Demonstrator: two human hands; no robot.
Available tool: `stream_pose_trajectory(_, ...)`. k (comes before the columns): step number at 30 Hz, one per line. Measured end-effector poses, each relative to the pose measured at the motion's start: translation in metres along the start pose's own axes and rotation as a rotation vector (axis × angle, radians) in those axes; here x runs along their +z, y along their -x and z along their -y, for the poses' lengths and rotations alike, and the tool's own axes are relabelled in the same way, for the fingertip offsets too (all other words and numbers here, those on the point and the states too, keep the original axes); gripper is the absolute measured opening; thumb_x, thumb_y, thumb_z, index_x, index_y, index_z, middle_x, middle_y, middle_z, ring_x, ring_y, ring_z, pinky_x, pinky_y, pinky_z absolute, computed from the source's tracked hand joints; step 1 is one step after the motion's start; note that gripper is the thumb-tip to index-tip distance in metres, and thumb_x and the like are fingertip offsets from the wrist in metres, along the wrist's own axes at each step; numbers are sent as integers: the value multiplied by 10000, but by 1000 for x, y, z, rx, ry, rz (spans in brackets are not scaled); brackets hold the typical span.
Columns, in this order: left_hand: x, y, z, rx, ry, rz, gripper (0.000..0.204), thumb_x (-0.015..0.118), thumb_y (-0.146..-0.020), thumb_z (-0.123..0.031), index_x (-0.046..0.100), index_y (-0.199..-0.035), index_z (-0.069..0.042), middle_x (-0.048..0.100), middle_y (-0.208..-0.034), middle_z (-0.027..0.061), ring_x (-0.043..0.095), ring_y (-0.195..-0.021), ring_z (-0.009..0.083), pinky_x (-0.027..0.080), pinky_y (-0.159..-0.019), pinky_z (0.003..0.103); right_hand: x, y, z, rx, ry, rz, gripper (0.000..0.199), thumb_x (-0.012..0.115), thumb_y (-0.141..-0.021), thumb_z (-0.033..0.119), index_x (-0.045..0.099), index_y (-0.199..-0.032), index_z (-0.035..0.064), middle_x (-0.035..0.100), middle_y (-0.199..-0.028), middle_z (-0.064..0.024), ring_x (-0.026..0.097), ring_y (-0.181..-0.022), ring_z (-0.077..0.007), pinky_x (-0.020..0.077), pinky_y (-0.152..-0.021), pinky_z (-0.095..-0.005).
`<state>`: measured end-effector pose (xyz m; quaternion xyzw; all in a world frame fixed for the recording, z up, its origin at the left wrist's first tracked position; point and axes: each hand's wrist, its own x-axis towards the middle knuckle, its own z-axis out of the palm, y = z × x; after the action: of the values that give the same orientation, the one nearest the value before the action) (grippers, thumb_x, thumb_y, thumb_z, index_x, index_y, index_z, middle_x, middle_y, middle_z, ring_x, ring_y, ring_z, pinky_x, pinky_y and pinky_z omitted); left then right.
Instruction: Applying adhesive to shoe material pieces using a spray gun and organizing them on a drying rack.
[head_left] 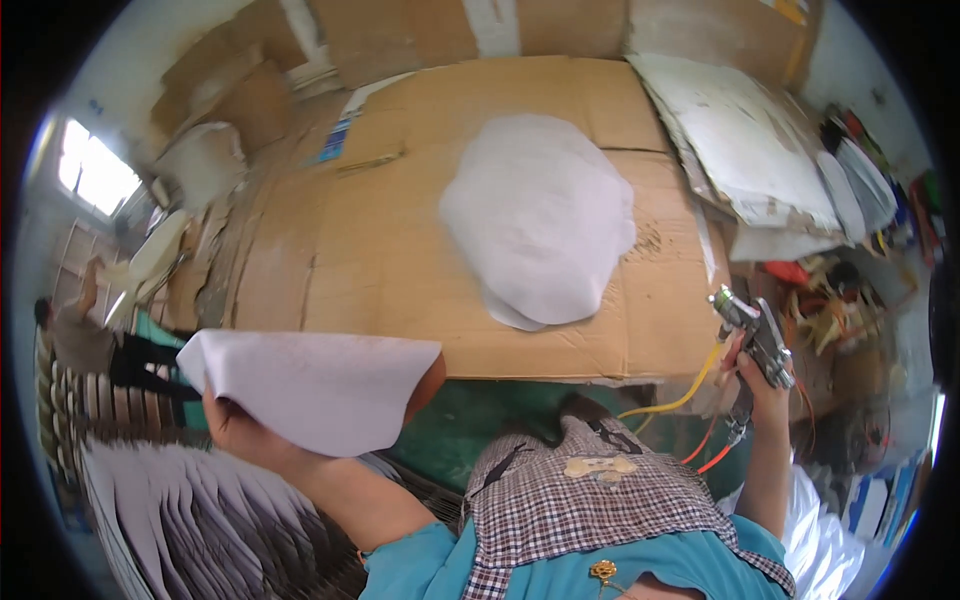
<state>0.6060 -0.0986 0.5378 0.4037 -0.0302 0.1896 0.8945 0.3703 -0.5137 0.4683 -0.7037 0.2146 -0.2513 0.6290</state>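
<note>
A pale sheet (320,385) is held up at the near left of the counter (370,270), overlapping its front edge in view. The left hand (230,430) has hold of its left end; the fingers are mostly hidden by the sheet, so how tightly they close cannot be told. A brown patch shows at the sheet's right end, and whether it is the underside is hard to make out. The right hand (760,378) is wrapped around a metal spray gun (757,335) just off the counter's right front corner, its fingers closed about the handle and partly covered by the gun. A yellow hose (680,402) and an orange hose (712,460) run near it, the yellow one's far end lost behind the apron (590,500).

On the counter's cardboard, right of the middle, lies a loose pile of pale sheets (540,215), its lower layers covered by the top one. Brown cardboard stretches broadly left of the pile, with a narrower strip between pile and front edge. More sheets (170,520) hang close together at lower left, cut off by the dark rim. Beyond, a co-worker (90,345) stands at far left, small and blurred.
</note>
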Motion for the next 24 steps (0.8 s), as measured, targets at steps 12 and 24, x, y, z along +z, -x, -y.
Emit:
stream_pose_trajectory(12,80,34,-40,112,277,49,177,533,-729,10,529,-905,-5,589,-840,104,582,-781,224,484,-753,323,196,-129,-164,381,5,1072,581,414,-855,510,525,-1113,1,541,-1107,-146,558,-952,-278,429,-859,-381)
stream_pose_trajectory(24,106,158,-195,487,-178,-319,43,523,-727,-44,536,-745,-7,582,-727,100,578,-710,227,493,-718,345,359,-79,16,713,-970,1237,384,525,-750,134,489,-1098,-27,567,-1039,-129,546,-950,-250,423,-894,-356)
